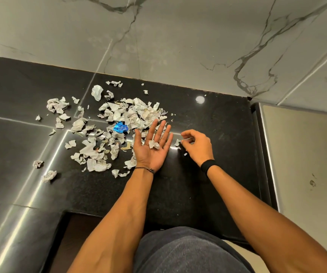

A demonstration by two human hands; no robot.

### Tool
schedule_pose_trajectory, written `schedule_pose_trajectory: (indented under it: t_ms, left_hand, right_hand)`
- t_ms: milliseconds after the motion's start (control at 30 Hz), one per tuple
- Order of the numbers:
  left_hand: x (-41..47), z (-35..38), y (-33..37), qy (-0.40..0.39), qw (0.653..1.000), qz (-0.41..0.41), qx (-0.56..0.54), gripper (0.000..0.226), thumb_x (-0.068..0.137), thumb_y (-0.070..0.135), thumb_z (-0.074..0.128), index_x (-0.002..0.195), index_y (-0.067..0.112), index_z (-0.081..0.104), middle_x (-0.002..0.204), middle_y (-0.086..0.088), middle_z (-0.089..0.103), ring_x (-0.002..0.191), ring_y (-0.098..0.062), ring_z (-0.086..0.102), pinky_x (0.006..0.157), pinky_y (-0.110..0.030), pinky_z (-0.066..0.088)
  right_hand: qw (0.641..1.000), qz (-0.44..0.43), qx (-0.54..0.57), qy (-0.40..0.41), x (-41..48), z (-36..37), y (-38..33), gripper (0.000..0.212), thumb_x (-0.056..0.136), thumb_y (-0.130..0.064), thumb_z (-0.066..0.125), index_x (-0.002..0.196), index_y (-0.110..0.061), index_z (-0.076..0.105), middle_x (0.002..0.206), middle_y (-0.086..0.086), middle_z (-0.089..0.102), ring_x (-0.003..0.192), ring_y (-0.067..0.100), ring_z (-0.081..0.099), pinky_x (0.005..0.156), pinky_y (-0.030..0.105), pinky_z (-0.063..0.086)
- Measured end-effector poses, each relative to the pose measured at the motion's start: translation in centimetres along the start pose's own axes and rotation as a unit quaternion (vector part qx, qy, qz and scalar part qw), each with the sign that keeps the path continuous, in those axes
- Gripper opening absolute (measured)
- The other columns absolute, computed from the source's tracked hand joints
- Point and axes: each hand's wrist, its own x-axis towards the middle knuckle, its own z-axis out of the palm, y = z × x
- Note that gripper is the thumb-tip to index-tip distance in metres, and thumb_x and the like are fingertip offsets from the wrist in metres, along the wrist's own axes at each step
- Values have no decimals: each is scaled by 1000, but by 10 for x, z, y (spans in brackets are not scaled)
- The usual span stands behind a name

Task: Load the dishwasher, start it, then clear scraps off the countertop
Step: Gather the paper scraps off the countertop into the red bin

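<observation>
Over the black stone worktop (208, 184), your flat, upturned left hand (151, 148) trays a crumpled white paper scrap (154, 144). Your right hand (197, 144) pinches a tiny white shred (186, 137), seemingly for it.

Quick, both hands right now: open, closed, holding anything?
Left hand: open, palm up, a crumpled white paper scrap lying on it.
Right hand: pinches a small torn white paper bit at the black stone countertop.
</observation>
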Motion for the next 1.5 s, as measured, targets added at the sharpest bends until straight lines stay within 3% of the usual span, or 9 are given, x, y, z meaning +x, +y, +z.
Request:
schedule_pose_trajectory:
  t_ms: [267,567,633,733,800,867,1000,1067,1500]
  left_hand:
    - [-9,11,3,55,995,62,52,72,96,64,51,145,11,53,147,-16,55,137,-37,50,122,-50,29]
    - [3,29,-35,51,996,69,33,70,97,64,46,142,12,56,147,-15,55,135,-32,53,118,-45,35]
    - [37,1,-83,61,992,112,11,68,92,65,52,139,16,58,149,-9,54,136,-30,53,124,-47,22]
    - [73,-35,-81,78,994,77,-27,63,91,70,52,138,28,58,151,6,51,132,-24,58,125,-45,19]
    - [47,6,-66,86,995,51,0,63,97,59,50,142,15,56,149,-12,53,137,-32,52,117,-45,36]
    - [11,30,-53,42,996,55,-48,65,100,56,46,147,10,50,148,-18,53,137,-36,50,114,-46,40]
    - [6,31,-53,137,987,84,15,65,100,55,50,147,9,51,149,-18,52,137,-38,50,121,-49,30]
    - [3,31,-48,89,991,94,16,66,99,56,50,146,10,51,148,-18,52,138,-37,50,121,-49,30]
    - [-16,18,-51,175,967,143,116,69,100,58,49,149,11,48,150,-17,51,138,-36,50,122,-48,29]
  right_hand:
    - [974,-124,-165,-95,13,15,10,15,89,-18,68,100,-21,77,95,0,68,92,22,63,79,32,44]
    - [990,-32,105,-90,13,-16,-26,16,85,-10,77,101,-12,75,88,-2,75,80,4,68,78,21,55]
    - [987,-88,77,-107,3,-25,-45,22,89,-10,74,109,-1,72,101,12,75,93,12,70,85,30,57]
    - [990,-128,34,-50,-3,-31,-50,28,100,6,50,121,24,55,126,39,57,95,-9,65,84,12,50]
    - [993,-97,56,-46,2,-34,-24,16,96,-5,62,106,0,72,101,12,75,82,-8,66,85,26,55]
    - [994,-60,60,-63,11,-39,-2,12,91,-11,68,99,-17,76,90,-7,74,83,0,68,78,17,52]
    - [989,-55,-24,-135,9,-41,22,16,84,-18,76,98,-25,75,88,-11,74,82,7,68,84,30,56]
    - [981,-61,-63,-171,3,-38,32,20,81,-19,78,100,-26,75,90,-11,74,81,6,68,85,32,56]
    - [956,-185,-155,-164,-5,-25,37,14,89,-22,66,102,-25,71,97,-6,72,90,18,64,79,31,46]
